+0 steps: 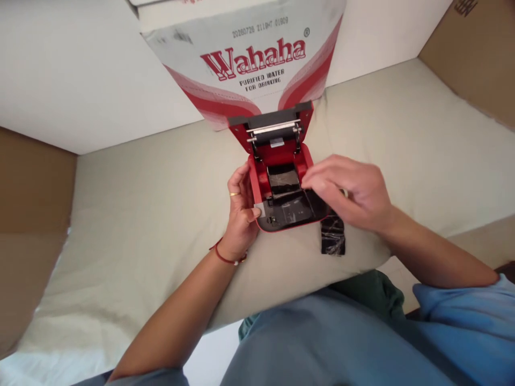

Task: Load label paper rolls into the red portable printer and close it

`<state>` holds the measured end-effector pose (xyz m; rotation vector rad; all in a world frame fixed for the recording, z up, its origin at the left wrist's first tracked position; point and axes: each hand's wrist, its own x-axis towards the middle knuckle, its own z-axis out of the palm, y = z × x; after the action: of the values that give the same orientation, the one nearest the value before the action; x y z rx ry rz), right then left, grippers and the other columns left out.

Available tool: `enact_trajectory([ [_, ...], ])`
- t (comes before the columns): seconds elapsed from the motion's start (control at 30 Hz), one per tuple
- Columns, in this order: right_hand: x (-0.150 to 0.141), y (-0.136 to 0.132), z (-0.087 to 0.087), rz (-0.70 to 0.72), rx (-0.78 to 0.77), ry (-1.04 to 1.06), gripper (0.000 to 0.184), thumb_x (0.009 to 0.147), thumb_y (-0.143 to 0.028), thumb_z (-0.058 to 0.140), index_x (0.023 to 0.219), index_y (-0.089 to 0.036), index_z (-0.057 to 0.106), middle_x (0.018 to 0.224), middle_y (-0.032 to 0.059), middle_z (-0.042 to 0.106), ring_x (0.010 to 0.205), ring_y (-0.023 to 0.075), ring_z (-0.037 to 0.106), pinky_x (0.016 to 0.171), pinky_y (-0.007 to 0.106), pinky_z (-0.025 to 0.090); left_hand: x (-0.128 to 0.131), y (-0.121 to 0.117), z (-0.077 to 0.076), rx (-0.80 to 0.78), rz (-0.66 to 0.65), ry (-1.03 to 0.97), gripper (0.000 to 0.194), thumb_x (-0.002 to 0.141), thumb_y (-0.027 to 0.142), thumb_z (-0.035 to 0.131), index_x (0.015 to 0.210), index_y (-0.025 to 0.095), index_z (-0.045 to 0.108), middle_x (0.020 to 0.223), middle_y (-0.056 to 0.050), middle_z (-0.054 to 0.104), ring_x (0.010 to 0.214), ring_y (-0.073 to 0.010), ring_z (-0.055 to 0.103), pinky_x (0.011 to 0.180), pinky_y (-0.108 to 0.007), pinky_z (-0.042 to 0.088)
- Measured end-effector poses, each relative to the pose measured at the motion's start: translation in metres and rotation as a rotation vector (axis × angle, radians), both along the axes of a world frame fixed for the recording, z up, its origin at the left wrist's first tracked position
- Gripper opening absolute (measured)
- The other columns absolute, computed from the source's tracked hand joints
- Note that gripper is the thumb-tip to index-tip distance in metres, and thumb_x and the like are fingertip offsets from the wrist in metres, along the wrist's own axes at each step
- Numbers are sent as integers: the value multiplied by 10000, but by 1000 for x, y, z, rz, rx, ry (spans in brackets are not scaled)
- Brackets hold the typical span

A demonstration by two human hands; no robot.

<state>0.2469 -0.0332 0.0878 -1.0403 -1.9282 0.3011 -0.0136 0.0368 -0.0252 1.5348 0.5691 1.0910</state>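
Note:
A small red-and-black printer (264,188) sits on the cloth-covered surface with its lid (273,128) raised, showing a pale bar and metal parts under it. Shiny black film (284,179) lies in its compartment and over the front part. My left hand (241,206) grips the printer's left side, thumb on the front corner by a grey patch. At the right edge of the compartment, my right hand (350,190) has its thumb and forefinger pinched together; what is between them is hidden. Under that hand, a wrinkled black strip (333,233) lies beside the printer.
Behind the printer stands a white-and-red Wahaha water carton (257,59) against a white wall (72,69). Brown cardboard (32,225) stands at the left, with more cardboard (475,59) at the far right. Pale cloth (161,214) covers the surface, whose front edge is near my body.

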Motion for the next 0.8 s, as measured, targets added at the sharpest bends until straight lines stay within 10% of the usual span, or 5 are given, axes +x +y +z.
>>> enact_trajectory([
  [0.33, 7, 3, 30, 263, -305, -351, 458, 1008, -459, 874, 1443, -322, 827, 1399, 87, 846, 1255, 312, 780, 1046, 488, 675, 0, 9, -16, -13, -37, -95, 923, 891, 755, 858, 1662, 478, 434, 1835, -52, 479, 1685, -334, 509, 1347, -527, 499],
  [0.6, 1, 15, 47, 10, -376, 166, 147, 1079, -348, 801, 1109, -267, 920, 788, -34, 839, 620, 149, 753, 623, 291, 660, 2, 10, -16, -22, -18, -128, 895, 881, 730, 880, 1641, 460, 491, 1802, -54, 516, 1653, -325, 541, 1333, -507, 504],
  [0.8, -15, 15, 75, -153, -106, 502, 190, 1044, -430, 885, 1102, -254, 843, 993, 7, 872, 888, 203, 864, 836, 341, 763, 3, 12, -19, -1, 19, -121, 926, 845, 762, 893, 1627, 448, 510, 1763, -69, 550, 1600, -338, 588, 1299, -508, 529],
])
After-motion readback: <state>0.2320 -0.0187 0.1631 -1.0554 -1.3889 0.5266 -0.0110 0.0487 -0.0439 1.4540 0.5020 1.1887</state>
